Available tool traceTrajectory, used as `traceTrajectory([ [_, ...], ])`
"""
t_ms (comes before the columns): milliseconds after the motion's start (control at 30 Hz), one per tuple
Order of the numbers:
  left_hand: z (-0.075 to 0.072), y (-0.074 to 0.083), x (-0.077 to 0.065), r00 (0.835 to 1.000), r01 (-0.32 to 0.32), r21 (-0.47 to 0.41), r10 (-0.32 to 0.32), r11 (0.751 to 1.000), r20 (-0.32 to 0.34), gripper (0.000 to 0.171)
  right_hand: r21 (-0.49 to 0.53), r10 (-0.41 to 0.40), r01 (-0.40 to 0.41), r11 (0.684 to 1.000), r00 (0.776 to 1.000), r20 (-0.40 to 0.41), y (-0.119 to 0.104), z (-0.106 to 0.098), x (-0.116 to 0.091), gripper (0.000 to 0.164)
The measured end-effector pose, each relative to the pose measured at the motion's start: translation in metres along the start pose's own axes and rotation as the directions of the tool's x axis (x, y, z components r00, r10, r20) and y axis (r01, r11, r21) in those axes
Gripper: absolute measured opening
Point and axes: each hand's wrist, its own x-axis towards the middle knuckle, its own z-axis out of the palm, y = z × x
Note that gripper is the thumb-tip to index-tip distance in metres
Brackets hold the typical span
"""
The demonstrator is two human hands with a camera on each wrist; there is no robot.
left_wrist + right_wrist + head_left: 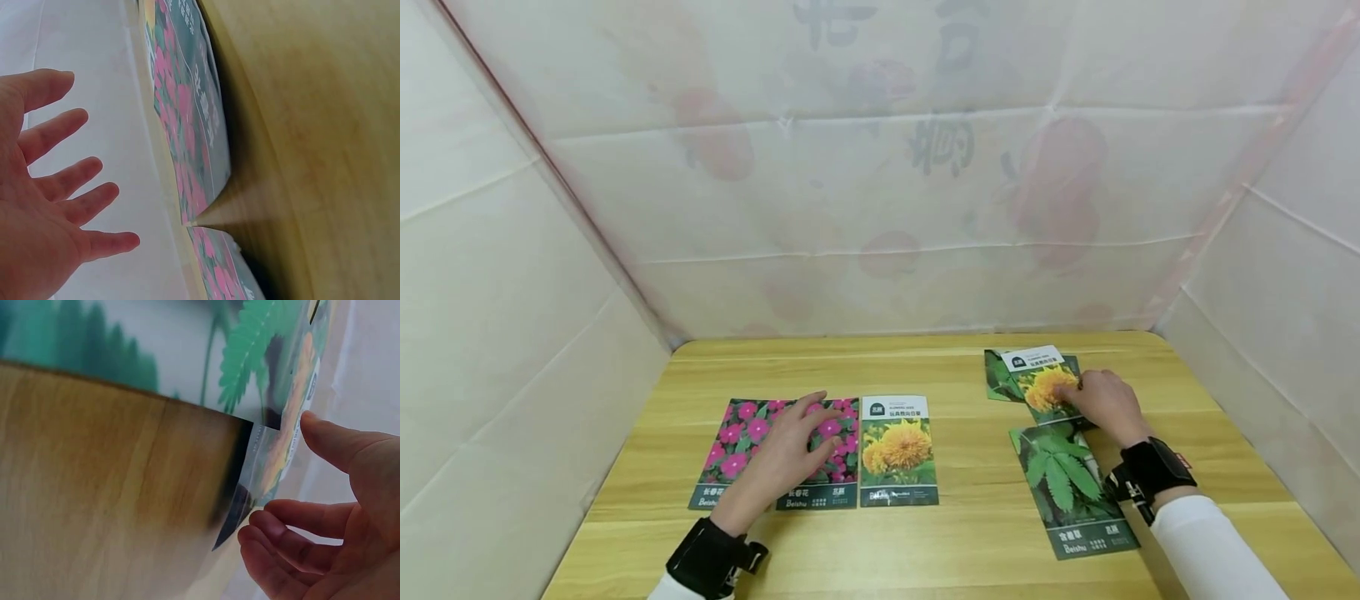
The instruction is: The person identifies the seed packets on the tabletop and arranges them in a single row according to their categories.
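1. Nearest the camera, at four o'clock from the middle of the pale yellow wood-grain tabletop (970, 533), lies your white fabric right sleeve (1213, 546), with a black wrist strap (1153, 465) ahead of it.
2. At eight o'clock, a second black strap (703, 554) wraps your left wrist.
3. Your left hand (786, 450) is released: its fingers spread over two flat, glossy rectangular packets at nine o'clock and grasp nothing.
4. Those two, the outer magenta-flowered packet (741, 437) and the inner magenta-flowered packet (844, 417), lie side by side, partly hidden from the head view by your hand.
5. Just beside the inner one, near the dial's hub, lies a flat rectangular yellow-flowered packet with a white top (898, 454).
6. Your right hand (1108, 404) is between two and three o'clock, its fingers bent at the right side of a matching, slanted yellow-flowered packet (1032, 379); you cannot tell from these views whether they pinch it.
7. That slanted packet, at two o'clock, partly covers a glossy green-leaf packet (1000, 383) toward one o'clock.
8. At three o'clock, a larger-looking glossy packet with a fern-like green leaf (1060, 475) lies tilted, beside your right strap.
9. White cloth walls (775, 192) with faint red patches rise at twelve.
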Motion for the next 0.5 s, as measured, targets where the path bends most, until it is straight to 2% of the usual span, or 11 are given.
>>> traceTrajectory([
  [133, 0.0001, -0.0012, -0.0008, 1.000, -0.007, -0.002, 0.007, 1.000, -0.017, 0.037, -0.015, 0.007, -0.007, 1.000, 1.000, 0.008, -0.0003, 0.0034, -0.0001, 0.055],
  [367, 0.0023, -0.0050, -0.0035, 0.999, -0.013, -0.002, 0.013, 1.000, -0.029, 0.037, -0.007, -0.008, 0.007, 1.000, 0.999, -0.052, -0.0007, 0.0067, 0.0002, 0.055],
  [500, 0.0036, -0.0063, -0.0056, 0.999, -0.005, 0.001, 0.005, 1.000, -0.040, 0.036, -0.013, -0.003, 0.003, 1.000, 0.999, -0.049, 0.0009, 0.0069, 0.0024, 0.051],
])
